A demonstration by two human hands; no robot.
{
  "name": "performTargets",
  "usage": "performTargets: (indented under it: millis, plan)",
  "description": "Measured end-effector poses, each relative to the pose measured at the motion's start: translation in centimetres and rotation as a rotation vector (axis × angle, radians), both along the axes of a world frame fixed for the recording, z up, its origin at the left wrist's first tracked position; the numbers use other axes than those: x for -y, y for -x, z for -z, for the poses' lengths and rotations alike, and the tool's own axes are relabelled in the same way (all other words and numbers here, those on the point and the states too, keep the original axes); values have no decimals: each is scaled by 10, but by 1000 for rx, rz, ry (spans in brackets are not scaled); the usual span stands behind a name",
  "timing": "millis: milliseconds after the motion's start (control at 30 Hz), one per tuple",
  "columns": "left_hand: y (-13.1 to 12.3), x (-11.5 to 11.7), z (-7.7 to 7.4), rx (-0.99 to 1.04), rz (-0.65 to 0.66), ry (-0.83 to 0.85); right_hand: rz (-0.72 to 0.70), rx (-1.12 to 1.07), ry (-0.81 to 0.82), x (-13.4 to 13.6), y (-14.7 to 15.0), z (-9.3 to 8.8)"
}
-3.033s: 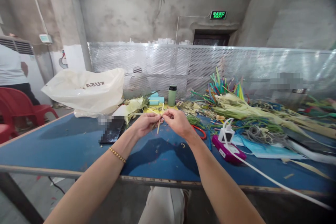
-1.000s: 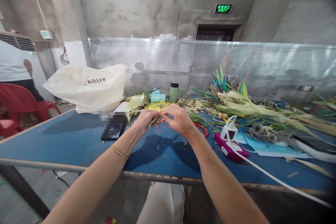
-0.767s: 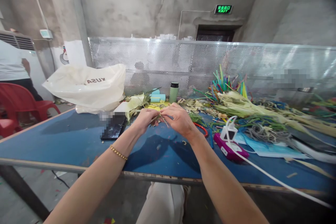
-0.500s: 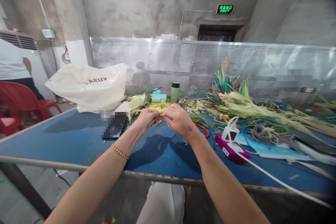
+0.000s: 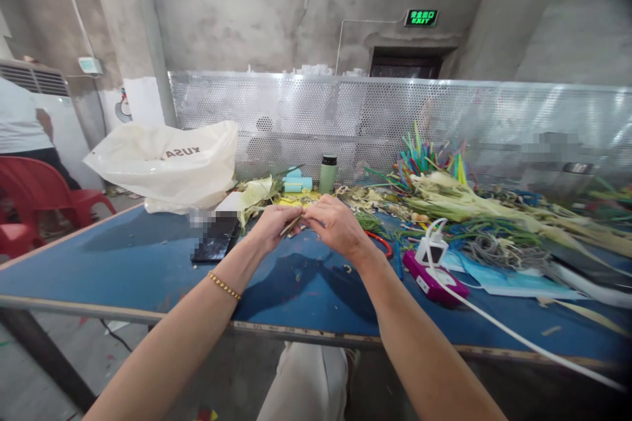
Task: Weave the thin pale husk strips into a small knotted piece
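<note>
Over the middle of the blue table (image 5: 162,276), my left hand (image 5: 276,223) and my right hand (image 5: 336,223) meet fingertip to fingertip. Both are closed in a pinch on a thin, pale greenish-tan strip (image 5: 290,227) that looks like corn husk. One end of it sticks out below my left fingers; the rest is hidden by the fingers. Just behind my hands lie yellow material (image 5: 292,198) and husk scraps (image 5: 365,197). A red loop-shaped handle (image 5: 382,245) rests to the right of my right hand.
A dark phone-like slab (image 5: 217,240) and a white plastic bag (image 5: 168,164) lie left. A green bottle (image 5: 328,175) stands behind. Right are a husk bundle (image 5: 459,200), coloured stems (image 5: 419,158), coiled grey wire (image 5: 498,250) and a purple power block (image 5: 434,279) with a white cable.
My hands stay almost in place with their fingertips together. The strip end under my left fingers sits at a slightly different angle, and the end below my right fingers shows less.
</note>
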State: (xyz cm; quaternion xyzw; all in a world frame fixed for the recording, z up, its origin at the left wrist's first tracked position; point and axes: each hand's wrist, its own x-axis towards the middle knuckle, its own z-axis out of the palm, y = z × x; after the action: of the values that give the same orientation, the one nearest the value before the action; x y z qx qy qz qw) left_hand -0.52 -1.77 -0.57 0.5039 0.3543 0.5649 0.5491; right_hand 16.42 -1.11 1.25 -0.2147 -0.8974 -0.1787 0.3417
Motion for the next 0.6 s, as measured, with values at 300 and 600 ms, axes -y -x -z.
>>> performTargets:
  millis: [300, 600]
  plan:
    - [0, 2, -2, 87, 17, 68, -38, -33, -12, -5, -1, 2]
    - [-3, -3, 5, -62, -98, -179, 51, -244, 73, 2, 2, -3]
